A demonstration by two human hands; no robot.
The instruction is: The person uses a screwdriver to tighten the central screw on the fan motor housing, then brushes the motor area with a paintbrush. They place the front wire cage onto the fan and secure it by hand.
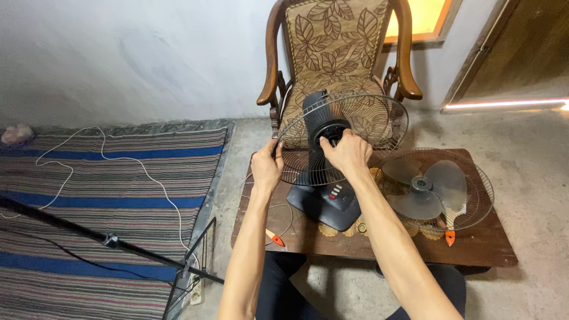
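Observation:
A dark table fan (325, 204) stands on a low wooden table (474, 246), with only its rear wire grille (379, 118) mounted. My left hand (267, 167) grips the grille's left rim. My right hand (347, 151) is closed on the hub at the grille's centre, in front of the motor housing (314, 104). To the right, the front wire grille (480, 195) lies flat on the table with the grey fan blade (424, 186) resting in it.
A wooden armchair (338, 47) with leaf-pattern upholstery stands right behind the table. Orange-handled tools (274, 239) (450, 236) lie on the table. A striped rug (101, 195) with a white cable (142, 169) and a black tripod leg (112, 240) covers the floor at left.

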